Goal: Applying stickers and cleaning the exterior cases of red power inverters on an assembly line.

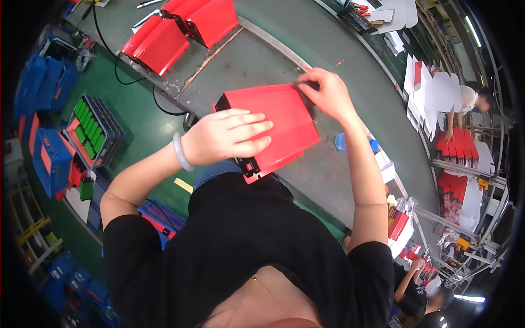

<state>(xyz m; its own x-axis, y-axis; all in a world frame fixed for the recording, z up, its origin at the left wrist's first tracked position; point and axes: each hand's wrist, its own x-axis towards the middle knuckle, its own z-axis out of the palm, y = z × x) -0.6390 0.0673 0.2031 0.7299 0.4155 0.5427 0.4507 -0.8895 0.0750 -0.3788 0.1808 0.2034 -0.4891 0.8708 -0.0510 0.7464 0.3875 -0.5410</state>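
A red box-shaped casing (287, 123) with ribbed edges and black end parts lies on the grey worktable in front of me, turned at an angle. My left hand (221, 136) rests flat across its left side, fingers stretched over the red top. At the far right corner of the casing, my right hand (331, 95) is closed in a pinch, thumb against fingers. Something small and dark shows by those fingertips, too unclear to name. The underside of the casing is hidden.
More red casings (158, 44) stand at the table's far left. A blue cap (340, 142) lies right of my casing. A conveyor belt (350, 65) runs beyond the metal rail. On the left floor sits a crate (112, 134) of green blocks. Other people work at the right.
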